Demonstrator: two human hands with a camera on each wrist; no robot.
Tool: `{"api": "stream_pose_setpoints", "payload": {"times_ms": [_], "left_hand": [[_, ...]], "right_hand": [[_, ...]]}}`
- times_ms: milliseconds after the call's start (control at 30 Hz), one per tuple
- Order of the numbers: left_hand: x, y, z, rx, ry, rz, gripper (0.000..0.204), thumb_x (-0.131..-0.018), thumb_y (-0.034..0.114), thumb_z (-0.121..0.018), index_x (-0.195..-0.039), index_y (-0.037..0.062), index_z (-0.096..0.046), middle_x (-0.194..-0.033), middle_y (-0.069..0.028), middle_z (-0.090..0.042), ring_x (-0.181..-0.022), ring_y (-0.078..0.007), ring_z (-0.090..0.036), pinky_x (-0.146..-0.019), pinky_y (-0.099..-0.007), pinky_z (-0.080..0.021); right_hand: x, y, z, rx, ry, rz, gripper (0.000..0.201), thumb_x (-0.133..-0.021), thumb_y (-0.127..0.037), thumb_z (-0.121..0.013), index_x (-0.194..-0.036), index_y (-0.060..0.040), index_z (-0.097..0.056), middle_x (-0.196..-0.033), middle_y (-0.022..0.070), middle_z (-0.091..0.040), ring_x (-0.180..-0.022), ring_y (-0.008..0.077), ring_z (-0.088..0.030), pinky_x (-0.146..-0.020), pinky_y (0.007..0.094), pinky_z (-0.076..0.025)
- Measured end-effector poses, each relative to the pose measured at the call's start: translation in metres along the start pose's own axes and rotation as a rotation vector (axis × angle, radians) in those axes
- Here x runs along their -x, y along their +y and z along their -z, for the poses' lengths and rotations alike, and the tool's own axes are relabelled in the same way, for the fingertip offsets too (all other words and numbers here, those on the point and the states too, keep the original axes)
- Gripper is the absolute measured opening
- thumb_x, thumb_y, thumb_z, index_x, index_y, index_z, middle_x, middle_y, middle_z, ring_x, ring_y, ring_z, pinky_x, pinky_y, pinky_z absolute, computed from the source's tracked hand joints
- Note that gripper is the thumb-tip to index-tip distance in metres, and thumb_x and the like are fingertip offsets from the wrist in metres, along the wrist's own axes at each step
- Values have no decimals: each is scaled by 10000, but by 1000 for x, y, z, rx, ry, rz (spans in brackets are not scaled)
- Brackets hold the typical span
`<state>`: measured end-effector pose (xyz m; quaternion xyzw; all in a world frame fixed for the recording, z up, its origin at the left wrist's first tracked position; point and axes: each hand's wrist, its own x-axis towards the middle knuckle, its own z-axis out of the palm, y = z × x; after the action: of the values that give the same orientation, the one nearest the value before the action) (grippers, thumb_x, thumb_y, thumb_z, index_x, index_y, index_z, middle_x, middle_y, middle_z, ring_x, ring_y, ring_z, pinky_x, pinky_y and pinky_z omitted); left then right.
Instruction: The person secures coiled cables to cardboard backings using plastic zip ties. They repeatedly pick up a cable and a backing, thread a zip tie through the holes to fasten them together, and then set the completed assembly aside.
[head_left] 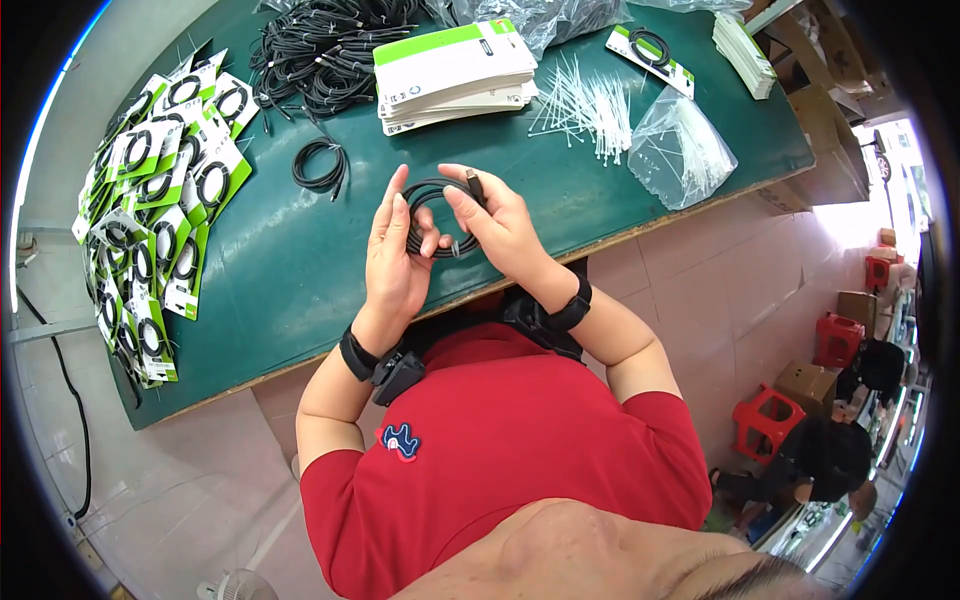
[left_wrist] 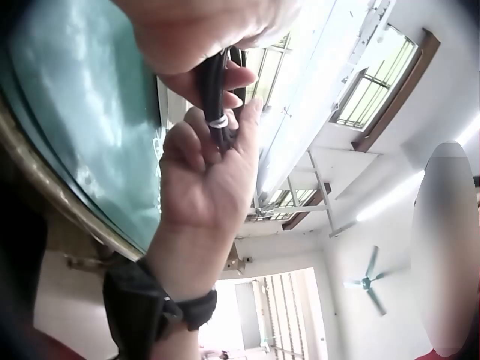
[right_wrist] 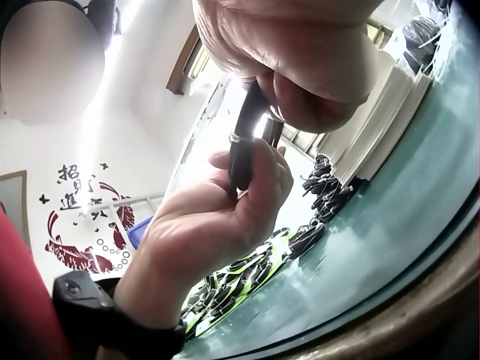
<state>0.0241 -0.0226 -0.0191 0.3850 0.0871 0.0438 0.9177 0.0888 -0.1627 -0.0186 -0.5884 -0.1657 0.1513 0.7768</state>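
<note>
A black cable [head_left: 432, 187] is wound into a ring between both hands, in front of the chest and over the table's near edge. My left hand [head_left: 393, 250] grips the ring from the left side, with some fingertips curled inside the loop. From the right, my right hand [head_left: 503, 228] pinches the ring between thumb and fingers, close to a connector [head_left: 474, 182] that points up. A pale tie [head_left: 455, 248] circles the bottom of the coil. The wrist views show that tie [left_wrist: 217, 122] from the side, close to the fingers.
Another coiled cable [head_left: 318, 165] lies on the green table [head_left: 280, 270]. Carded cables [head_left: 150, 200] pile up at left. Loose cables [head_left: 315, 50], stacked cards [head_left: 455, 70], white zip ties [head_left: 590, 110] and a clear bag [head_left: 680, 150] line the far side.
</note>
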Motion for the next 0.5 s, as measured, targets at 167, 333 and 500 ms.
{"api": "stream_pose_setpoints", "payload": {"times_ms": [167, 333, 500], "left_hand": [[-5, 6, -4, -49, -3, 8, 518, -1088, 333, -425, -1526, 69, -340, -885, -16, -542, -632, -83, -490, -701, -318, -549], [-3, 11, -4, -173, -40, 66, 498, -1084, 337, -436, -1470, 21, -428, -878, -13, -542, -639, -84, -501, -704, -313, -557], [2, 24, 1, -306, -172, 134, 478, -1083, 326, -444, -1424, -5, -486, -857, -10, -546, -640, -87, -501, -703, -310, -557]], "right_hand": [[1, -2, 11, -142, -48, -114, 388, -1041, -237, -567, -1336, 15, -583, -810, -40, -548, -730, 33, -492, -611, 191, -402], [3, 6, 9, -82, -37, -11, 388, -1056, -267, -535, -1330, 1, -598, -787, -53, -526, -684, 26, -456, -597, 185, -372], [5, -4, 16, -38, -121, -1, 395, -1062, -285, -522, -1320, 3, -601, -767, -56, -506, -643, 19, -418, -546, 183, -329]]}}
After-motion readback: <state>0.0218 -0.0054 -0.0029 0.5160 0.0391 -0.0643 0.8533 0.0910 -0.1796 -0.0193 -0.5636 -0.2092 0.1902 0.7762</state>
